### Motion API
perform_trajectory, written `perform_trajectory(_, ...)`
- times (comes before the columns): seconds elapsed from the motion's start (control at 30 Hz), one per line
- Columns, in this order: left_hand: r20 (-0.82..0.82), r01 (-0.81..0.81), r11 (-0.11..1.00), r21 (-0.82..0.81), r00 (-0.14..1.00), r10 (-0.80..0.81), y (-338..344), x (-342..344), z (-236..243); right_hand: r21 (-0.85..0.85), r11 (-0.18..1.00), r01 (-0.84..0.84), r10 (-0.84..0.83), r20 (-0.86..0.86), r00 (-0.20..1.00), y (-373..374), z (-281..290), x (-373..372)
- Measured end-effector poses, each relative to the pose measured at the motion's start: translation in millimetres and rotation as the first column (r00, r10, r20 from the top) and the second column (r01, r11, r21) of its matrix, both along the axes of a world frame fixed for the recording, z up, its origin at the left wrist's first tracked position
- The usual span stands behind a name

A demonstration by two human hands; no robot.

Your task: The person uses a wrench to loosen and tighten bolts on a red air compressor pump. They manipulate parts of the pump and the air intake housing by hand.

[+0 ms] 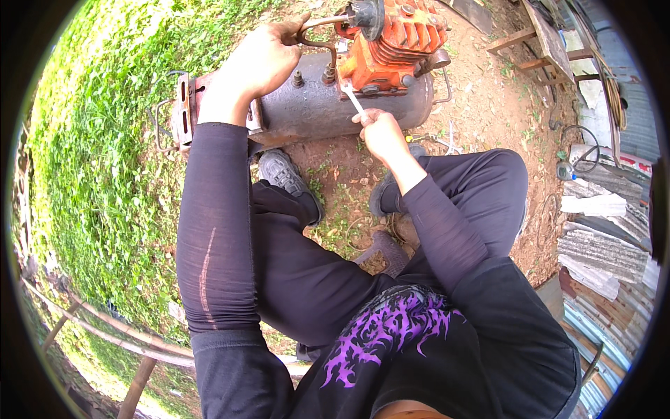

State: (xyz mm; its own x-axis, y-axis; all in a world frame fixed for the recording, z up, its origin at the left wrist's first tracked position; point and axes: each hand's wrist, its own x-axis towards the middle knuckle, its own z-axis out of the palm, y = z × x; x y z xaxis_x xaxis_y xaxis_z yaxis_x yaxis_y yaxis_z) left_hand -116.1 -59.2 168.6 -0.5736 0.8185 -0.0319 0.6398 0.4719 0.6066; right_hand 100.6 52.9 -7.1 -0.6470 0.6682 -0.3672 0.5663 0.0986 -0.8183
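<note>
Right hand [384, 136], center of frame: fingers closed round wrench [356, 103], tilted, far end at lower left corner of orange pump [394, 59]; exact contact too small to tell. Left hand [262, 63], top left of center: fingers curled on bent pipe [325, 21], upper center. Pump sits atop dark tank [293, 115], lying sideways, upper center. Grass [105, 140] left, dirt [506, 105] right.

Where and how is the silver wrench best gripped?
Probably by the near end of its handle, from the person's right, as the right hand does: the silver wrench is slim, slanting toward that hand, its far end at the orange pump.
</note>
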Motion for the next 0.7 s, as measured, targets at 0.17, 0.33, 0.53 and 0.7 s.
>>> perform_trajectory(0.17, 0.015, 0.045, 0.995, 0.090, 0.999, -0.047, -5, -4, -6, -0.214, 0.974, -0.071, 0.091, 0.086, 0.992, 25, 33, -2)
perform_trajectory(0.33, 0.084, 0.031, 0.999, 0.024, 0.996, -0.033, -3, 0, 2, -0.245, 0.964, -0.101, 0.146, 0.172, 0.974, 43, 50, -3)
perform_trajectory(0.53, 0.043, 0.030, 0.999, 0.042, 0.999, -0.032, -4, 0, 1, -0.397, 0.910, -0.119, 0.220, 0.219, 0.951, 50, 52, -2)
perform_trajectory(0.7, 0.046, 0.003, 1.000, -0.013, 0.999, -0.003, -1, 3, 9, -0.682, 0.731, 0.031, 0.010, 0.056, 0.998, 6, 30, -3)
